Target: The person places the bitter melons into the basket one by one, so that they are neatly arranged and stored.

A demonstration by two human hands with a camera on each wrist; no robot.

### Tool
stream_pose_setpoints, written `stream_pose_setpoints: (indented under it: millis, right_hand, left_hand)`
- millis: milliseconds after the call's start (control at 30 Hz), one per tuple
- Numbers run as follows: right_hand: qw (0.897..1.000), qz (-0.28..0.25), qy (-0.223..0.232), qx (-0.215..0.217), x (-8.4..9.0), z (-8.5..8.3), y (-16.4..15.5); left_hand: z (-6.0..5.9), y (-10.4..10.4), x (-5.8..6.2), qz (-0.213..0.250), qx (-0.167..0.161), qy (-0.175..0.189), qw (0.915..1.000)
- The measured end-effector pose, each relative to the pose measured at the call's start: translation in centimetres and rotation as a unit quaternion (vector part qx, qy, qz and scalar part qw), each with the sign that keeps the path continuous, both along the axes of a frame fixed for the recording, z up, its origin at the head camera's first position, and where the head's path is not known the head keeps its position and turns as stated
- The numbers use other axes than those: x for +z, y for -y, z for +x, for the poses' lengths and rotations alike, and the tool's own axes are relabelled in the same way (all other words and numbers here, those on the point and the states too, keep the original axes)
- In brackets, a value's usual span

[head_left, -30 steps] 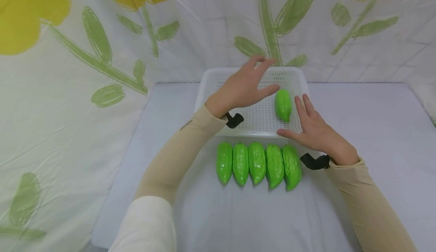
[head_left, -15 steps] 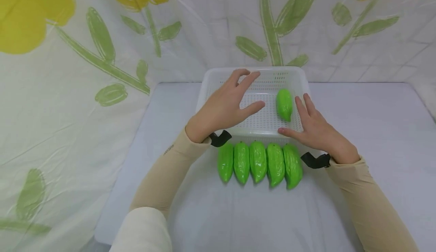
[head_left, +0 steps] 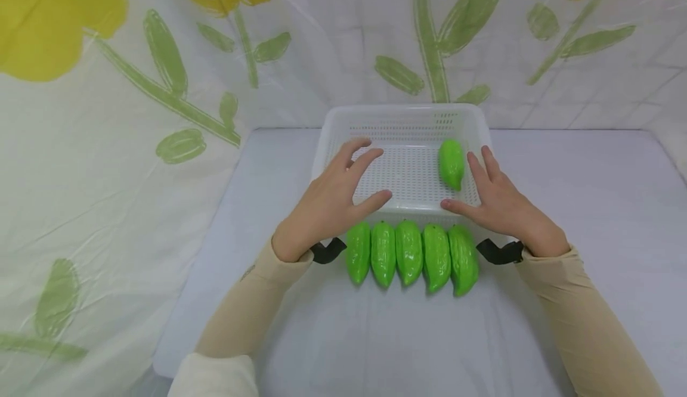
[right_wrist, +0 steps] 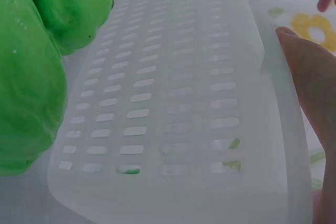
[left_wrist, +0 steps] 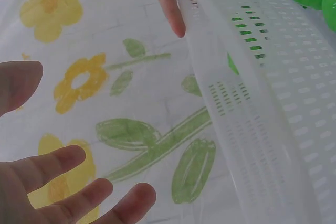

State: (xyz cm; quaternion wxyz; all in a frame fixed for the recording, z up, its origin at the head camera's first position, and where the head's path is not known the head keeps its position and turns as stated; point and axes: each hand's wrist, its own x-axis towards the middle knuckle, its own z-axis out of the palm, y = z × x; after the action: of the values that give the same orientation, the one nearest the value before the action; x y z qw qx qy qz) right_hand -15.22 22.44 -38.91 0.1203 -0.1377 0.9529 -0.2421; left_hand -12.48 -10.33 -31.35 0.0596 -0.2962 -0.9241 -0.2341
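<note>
A white perforated basket [head_left: 397, 211] stands on the table, with one glossy green, pointed, ridged fruit [head_left: 451, 164] lying in its right part. My left hand [head_left: 330, 197] hovers over the basket's left side, fingers spread and holding nothing; in the left wrist view its fingers [left_wrist: 68, 156] are apart from the basket wall. At the basket's front right corner is my right hand [head_left: 496, 203], fingers extended and thumb by the near rim. The right wrist view shows that thumb [right_wrist: 310, 82] beside the rim; whether it presses there I cannot tell.
Several similar green fruits [head_left: 409, 253] lie side by side in a row in front of the basket, tips toward me. A pale cloth covers the table [head_left: 408, 337]. Behind hangs a white sheet [head_left: 333, 39] with printed yellow flowers and green leaves.
My left hand has moved left and toward me, from above the basket's middle to its left side. The right hand and the fruits keep their places.
</note>
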Motion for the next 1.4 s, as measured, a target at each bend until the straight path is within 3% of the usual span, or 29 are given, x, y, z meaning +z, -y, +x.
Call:
stream_pose_setpoints:
  millis: [433, 633, 933, 1133, 1400]
  right_hand:
    - [1.000, 0.005, 0.006, -0.003, -0.1, 0.1, 0.0]
    - [1.000, 0.006, 0.006, -0.002, -0.1, 0.1, 0.1]
    - [1.000, 0.006, 0.006, -0.005, -0.2, 0.1, 0.1]
    - [1.000, 0.006, 0.006, -0.004, -0.3, 0.0, 0.0]
    - [1.000, 0.006, 0.007, -0.003, -0.1, 0.0, 0.0]
  left_hand:
    - [3.5, 1.8, -3.0, 0.016, 0.015, 0.001, 0.9998]
    - [4.6, 2.4, -4.6, 0.017, 0.034, 0.029, 0.9989]
    - [5.2, 2.7, -7.4, -0.009, 0.045, 0.063, 0.9969]
    - [5.6, 2.7, -8.1, -0.003, 0.054, 0.049, 0.9974]
    - [6.2, 2.9, -9.5, -0.001, 0.049, 0.066, 0.9966]
